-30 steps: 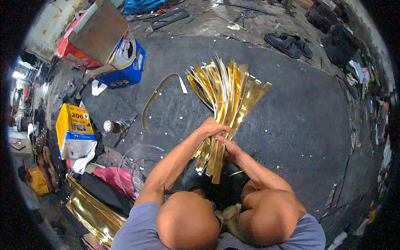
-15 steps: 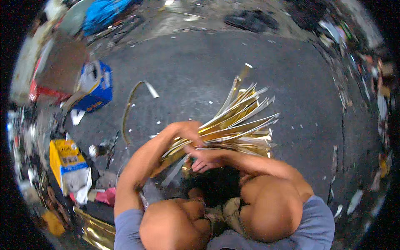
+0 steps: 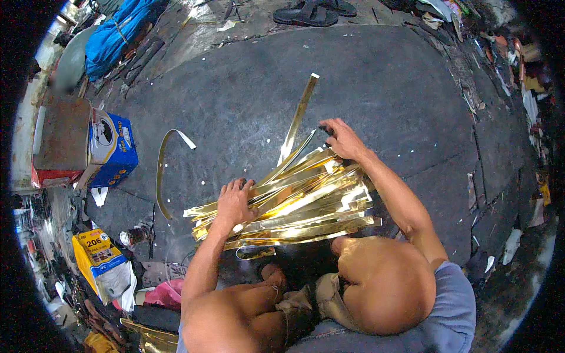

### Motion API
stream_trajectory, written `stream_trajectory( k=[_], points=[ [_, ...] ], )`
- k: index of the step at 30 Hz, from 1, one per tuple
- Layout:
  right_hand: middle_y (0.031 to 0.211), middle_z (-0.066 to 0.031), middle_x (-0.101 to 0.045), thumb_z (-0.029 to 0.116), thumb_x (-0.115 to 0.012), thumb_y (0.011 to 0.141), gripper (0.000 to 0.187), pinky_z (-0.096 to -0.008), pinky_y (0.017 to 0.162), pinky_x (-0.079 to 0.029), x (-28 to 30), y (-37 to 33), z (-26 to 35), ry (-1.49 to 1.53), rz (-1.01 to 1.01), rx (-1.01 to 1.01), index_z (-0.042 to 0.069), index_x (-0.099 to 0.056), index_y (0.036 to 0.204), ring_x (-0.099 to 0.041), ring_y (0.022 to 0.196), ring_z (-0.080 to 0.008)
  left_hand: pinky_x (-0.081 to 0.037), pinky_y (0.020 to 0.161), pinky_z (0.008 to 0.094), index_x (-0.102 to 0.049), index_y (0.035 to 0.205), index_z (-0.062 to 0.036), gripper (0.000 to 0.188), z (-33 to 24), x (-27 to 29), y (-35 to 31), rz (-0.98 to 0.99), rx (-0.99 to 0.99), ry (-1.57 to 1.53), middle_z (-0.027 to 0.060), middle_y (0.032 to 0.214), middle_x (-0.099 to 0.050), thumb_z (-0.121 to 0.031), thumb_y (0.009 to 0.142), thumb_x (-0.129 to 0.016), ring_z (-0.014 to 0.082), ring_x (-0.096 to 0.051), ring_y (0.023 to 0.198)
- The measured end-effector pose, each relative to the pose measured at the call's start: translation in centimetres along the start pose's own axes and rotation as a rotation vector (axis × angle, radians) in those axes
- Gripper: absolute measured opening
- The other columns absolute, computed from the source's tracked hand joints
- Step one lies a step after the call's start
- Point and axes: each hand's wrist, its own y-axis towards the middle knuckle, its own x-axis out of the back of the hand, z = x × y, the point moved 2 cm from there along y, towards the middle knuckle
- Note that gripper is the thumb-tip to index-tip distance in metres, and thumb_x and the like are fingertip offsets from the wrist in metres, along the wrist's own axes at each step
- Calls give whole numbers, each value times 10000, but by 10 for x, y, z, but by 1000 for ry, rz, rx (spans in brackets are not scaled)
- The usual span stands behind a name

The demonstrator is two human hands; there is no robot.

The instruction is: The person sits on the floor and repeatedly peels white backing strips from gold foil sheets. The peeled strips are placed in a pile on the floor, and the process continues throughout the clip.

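left hand (image 3: 236,203): palm down on the strips near their left end, fingers spread and released.
right hand (image 3: 347,142): at the upper right end of the strips, fingers loosely bent; whether they pinch a strip, cannot tell.
gold strips (image 3: 306,203): a fanned, shiny bundle on the dark floor (image 3: 424,106), lying crosswise just beyond the knees, pale ends showing at the right.
lone strip (image 3: 298,117): slants up and away from the bundle's far edge, pale tip farthest out.
curled strip (image 3: 158,176): bowed on the floor, left of the bundle and apart from it.
boxes: a blue one (image 3: 115,150) and a yellow one (image 3: 97,253), both farther left.
sandals (image 3: 309,15): dark, at the floor's far edge.
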Motion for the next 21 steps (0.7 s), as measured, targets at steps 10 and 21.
stream_trajectory(
  k=[10,21],
  points=[
    [1346,-179,-488,143,-569,876,420,-423,949,-469,7,135,-20,-321,-68,-70,157,-564,1295,-557,1117,-377,-518,834,454,-621,1113,-52,477,-52,-54,23,-133,-68,-245,206,1060,-591,-290,720,-746,400,-602,934],
    [1266,-156,-574,253,-690,835,319,-468,952,-472,47,139,-55,-366,135,-82,104,-668,1116,-557,1155,-301,-490,912,434,-636,1155,-45,488,-52,-46,3,-139,-123,-521,202,1129,-628,-353,785,-714,381,-610,1031]
  ],
)
